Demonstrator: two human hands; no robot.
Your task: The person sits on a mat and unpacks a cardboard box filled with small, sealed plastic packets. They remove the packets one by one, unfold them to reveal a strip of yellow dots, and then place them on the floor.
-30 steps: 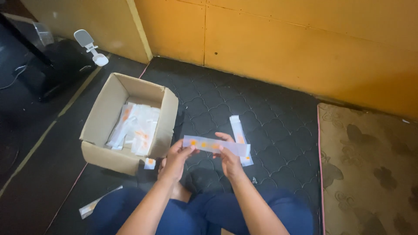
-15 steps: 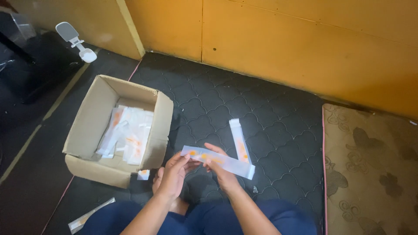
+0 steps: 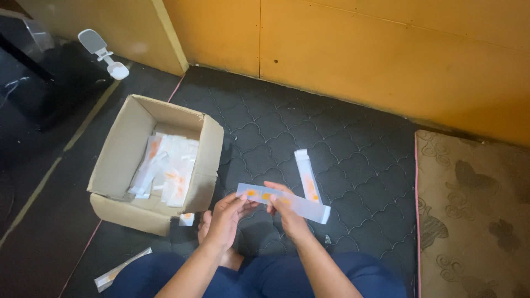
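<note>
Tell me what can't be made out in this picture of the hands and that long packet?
Head view, the only one:
- Long clear packet: its middle is hidden by the right hand; orange marks blurred.
- Left hand: palm faces away.
- Cardboard box: near wall hides part of the packets inside.
- Small packet by the knee: contents too small to tell.

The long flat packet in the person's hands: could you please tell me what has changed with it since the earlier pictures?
The long flat packet has tipped: a second ago it was nearly level, now its right end slopes down. The left hand and right hand still pinch it near its left half. The cardboard box of packets, the packet lying on the dark mat and the mat itself stayed as they were.
</note>
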